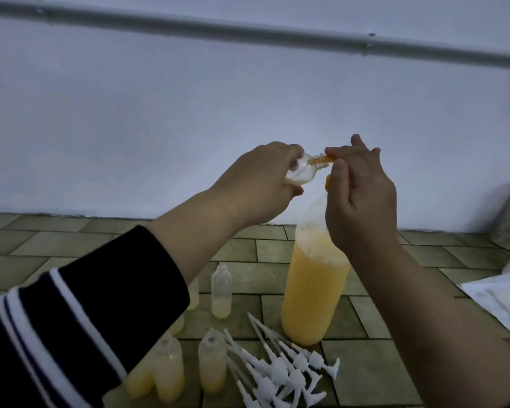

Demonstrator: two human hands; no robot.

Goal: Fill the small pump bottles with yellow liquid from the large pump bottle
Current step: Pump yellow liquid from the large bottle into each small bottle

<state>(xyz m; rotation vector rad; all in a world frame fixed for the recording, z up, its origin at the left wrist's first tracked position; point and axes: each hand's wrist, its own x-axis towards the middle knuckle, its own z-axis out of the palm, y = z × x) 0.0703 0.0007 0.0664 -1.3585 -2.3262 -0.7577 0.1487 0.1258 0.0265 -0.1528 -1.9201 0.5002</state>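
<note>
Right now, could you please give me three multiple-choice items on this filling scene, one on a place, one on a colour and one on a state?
1. Where do the loose white pump heads lie?
A. On the tiled surface, nearer the camera than the large bottle
B. Inside the large bottle
C. On the wall rail

2. What colour is the liquid in the large bottle?
A. Blue
B. Yellow
C. Green

3. How is the small bottle in the left hand held?
A. Upright on the tiles
B. Capped with a pump head
C. Tipped sideways, neck at the orange nozzle

Answers:
1 A, the heads are piled on the tiles before the large bottle.
2 B, its lower part shows yellow.
3 C, its neck meets the nozzle, where the right hand rests.
</note>
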